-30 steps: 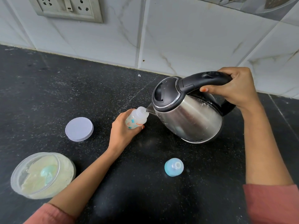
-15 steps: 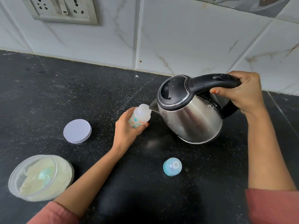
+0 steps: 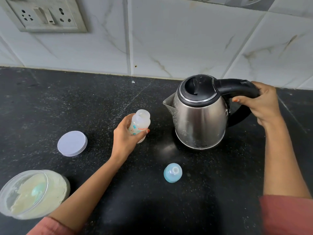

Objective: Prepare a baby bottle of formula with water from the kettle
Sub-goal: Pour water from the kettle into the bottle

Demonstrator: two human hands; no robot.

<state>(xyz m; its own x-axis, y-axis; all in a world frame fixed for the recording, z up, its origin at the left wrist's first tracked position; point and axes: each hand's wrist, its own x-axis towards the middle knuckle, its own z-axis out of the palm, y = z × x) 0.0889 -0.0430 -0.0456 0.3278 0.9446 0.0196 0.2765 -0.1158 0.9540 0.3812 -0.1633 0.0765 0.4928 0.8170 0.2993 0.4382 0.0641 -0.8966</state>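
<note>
kettle (image 3: 199, 116) upright on the desk (image 3: 67, 102), right hand (image 3: 259, 102) wrapped round its handle. bottle (image 3: 139, 126), open mouth up, in the closed left hand (image 3: 125, 138). teat cap (image 3: 172, 173) (loose) lies nearer the left hand's fingers (image 3: 147, 131).

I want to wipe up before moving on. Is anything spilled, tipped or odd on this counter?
No puddle or spill shows. The kettle stands upright beside the open bottle held in the left hand. Only the blue teat cap lies loose on the counter, and the formula jar is open.
</note>
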